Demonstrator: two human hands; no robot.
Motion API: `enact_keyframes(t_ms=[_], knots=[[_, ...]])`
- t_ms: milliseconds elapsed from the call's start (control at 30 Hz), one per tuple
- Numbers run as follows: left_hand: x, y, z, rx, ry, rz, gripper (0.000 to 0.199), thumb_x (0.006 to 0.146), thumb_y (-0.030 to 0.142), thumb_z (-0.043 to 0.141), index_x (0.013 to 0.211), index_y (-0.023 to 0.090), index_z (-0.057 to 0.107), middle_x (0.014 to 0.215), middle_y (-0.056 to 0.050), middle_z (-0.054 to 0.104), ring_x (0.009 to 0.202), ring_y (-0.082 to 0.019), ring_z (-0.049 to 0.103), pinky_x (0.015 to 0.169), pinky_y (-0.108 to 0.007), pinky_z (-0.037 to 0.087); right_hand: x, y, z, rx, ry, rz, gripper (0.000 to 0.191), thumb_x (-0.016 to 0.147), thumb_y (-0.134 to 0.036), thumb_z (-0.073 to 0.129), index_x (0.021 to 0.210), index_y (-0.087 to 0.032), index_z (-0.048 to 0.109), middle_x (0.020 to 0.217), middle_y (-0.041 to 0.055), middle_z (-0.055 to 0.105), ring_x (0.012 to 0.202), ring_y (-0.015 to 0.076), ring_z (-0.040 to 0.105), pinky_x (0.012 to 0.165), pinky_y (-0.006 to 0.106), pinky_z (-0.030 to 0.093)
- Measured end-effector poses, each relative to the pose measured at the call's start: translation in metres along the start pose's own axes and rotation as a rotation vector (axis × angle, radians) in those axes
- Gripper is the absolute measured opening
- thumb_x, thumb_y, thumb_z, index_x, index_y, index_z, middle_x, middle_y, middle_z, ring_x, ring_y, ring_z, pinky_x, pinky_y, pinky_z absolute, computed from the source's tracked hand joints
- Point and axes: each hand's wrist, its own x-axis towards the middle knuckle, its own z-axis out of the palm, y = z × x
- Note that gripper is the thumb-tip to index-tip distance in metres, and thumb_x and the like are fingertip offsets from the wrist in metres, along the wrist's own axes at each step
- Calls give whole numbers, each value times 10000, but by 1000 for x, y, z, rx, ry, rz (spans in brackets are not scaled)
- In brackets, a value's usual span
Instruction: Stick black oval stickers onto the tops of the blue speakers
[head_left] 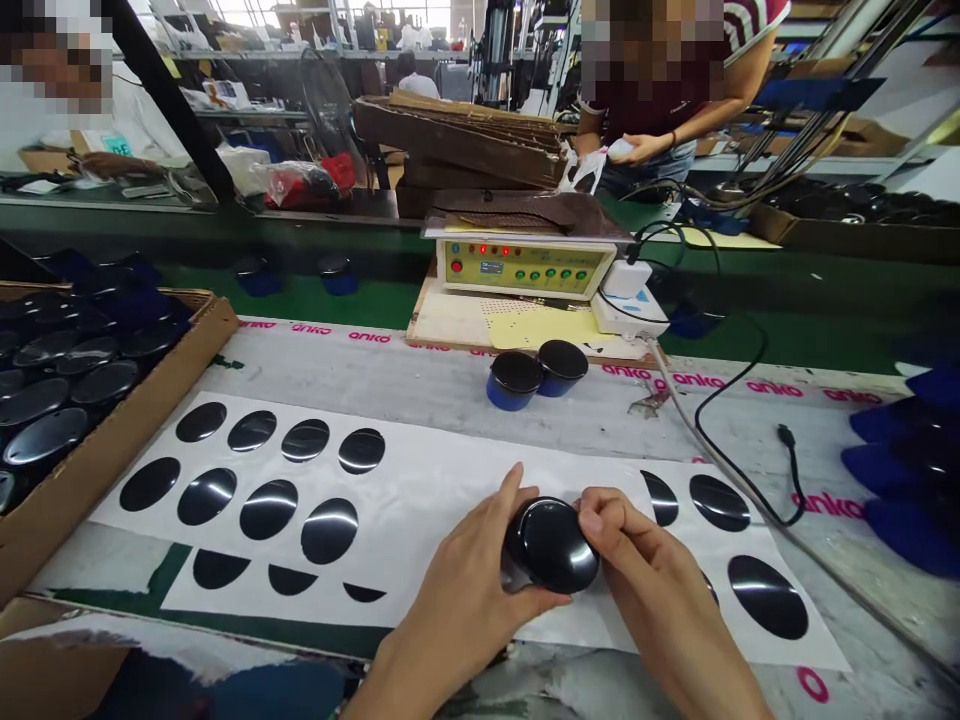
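Observation:
My left hand (469, 565) wraps round the side of a round cap (517, 572) with a glossy black top. A black round sticker (559, 548) lies over that top, and a narrow crescent of rim shows at its left. At the sticker's right edge, the thumb and fingers of my right hand (649, 565) are pinched together. Beneath both hands spreads a white backing sheet (420, 490) bearing rows of black round stickers (268, 510). Bare backing shows in its middle. Part of the cap's body is hidden by my left fingers.
Two blue caps with black tops (514, 378) stand beyond the sheet. A cardboard box (180, 370) of caps is at left; stacked blue pieces (900, 470) are at right. Behind stand a control box (525, 270) and cables (705, 400). A person (675, 100) works across the bench.

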Motion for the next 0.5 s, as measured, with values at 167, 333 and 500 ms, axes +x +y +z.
enact_keyframes(t_ms=[167, 333, 500], knots=[[1, 2, -1, -4, -4, -2, 1105, 676, 207, 815, 1417, 478, 42, 1361, 65, 522, 1229, -172, 521, 1032, -368, 452, -1, 7, -1, 18, 14, -20, 301, 801, -410, 665, 632, -199, 534, 885, 14, 502, 834, 159, 507, 733, 263, 445], [1, 2, -1, -10, -21, -28, 1068, 702, 253, 797, 1409, 511, 40, 1367, 92, 515, 1240, -167, 507, 1040, -361, 436, -2, 6, 1, -110, 59, -122, 269, 826, -372, 651, 648, -206, 536, 863, 11, 515, 818, 141, 510, 685, 219, 441], [1, 4, -1, -19, -12, -23, 1033, 716, 278, 786, 1400, 534, 55, 1357, 102, 519, 1232, -155, 511, 1039, -340, 434, -4, 1, 7, -221, 109, -258, 252, 827, -321, 650, 641, -210, 522, 798, 9, 526, 763, 133, 535, 668, 225, 449]])
